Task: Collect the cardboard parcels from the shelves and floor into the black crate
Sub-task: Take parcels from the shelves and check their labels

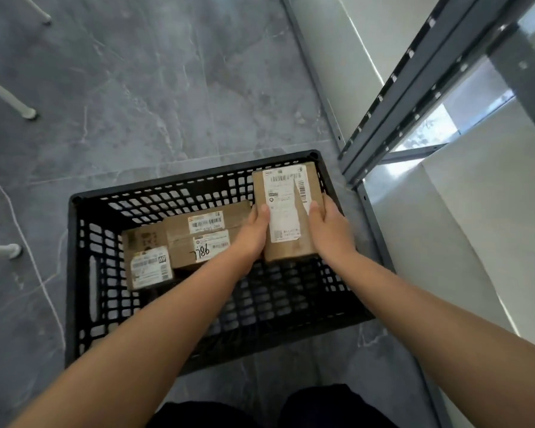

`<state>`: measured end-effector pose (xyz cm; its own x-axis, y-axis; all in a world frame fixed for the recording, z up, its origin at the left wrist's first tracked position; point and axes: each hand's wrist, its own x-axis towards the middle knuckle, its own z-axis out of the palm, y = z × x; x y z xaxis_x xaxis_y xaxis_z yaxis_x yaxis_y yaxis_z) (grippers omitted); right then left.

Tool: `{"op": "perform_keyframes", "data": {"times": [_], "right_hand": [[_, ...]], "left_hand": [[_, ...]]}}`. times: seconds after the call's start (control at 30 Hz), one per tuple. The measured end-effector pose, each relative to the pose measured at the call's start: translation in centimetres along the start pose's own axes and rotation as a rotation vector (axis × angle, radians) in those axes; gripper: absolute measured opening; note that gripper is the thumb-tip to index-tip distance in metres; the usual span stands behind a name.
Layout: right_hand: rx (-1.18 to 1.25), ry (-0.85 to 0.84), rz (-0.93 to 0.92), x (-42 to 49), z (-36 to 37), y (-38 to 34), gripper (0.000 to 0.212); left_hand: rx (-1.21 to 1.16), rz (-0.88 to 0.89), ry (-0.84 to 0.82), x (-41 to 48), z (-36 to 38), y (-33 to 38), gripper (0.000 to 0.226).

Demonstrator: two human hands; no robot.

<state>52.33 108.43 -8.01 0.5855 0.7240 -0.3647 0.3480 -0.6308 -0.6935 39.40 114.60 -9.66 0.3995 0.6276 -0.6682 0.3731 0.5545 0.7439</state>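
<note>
Grey marble floor under everything. Held parcel is gripped between left hand and right hand, with thumbs pressed on the labelled top and fingers hidden at the sides. It is held over the far right part of the black crate. Three stacked parcels lie in the crate just left of the left hand. Bare crate bottom shows below the hands, so the parcel is best lowered flat there and released once seated. Shelf frame is close on the right; clearance is to be kept.

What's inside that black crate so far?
Three labelled parcels lie in the black crate, toward its left. The left hand and right hand hold a fourth parcel above; anything beneath it is hidden.
</note>
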Motion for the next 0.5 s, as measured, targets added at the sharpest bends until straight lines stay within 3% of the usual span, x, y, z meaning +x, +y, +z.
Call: {"op": "perform_keyframes", "data": {"times": [0.17, 0.4, 0.5], "right_hand": [[-0.245, 0.153, -0.035, 0.3, 2.8, 1.6, 0.035], [-0.594, 0.165, -0.177, -0.2, 5.7, 3.5, 0.073], [-0.524, 0.115, -0.050, -0.3, 7.2, 3.4, 0.071]], "left_hand": [[-0.028, -0.003, 0.030, 1.3, 0.7, -2.7, 0.049], [0.017, 0.059, 0.198, 2.4, 2.8, -4.8, 0.052], [0.048, 0.050, 0.257, 2.9, 3.8, -4.8, 0.054]]}}
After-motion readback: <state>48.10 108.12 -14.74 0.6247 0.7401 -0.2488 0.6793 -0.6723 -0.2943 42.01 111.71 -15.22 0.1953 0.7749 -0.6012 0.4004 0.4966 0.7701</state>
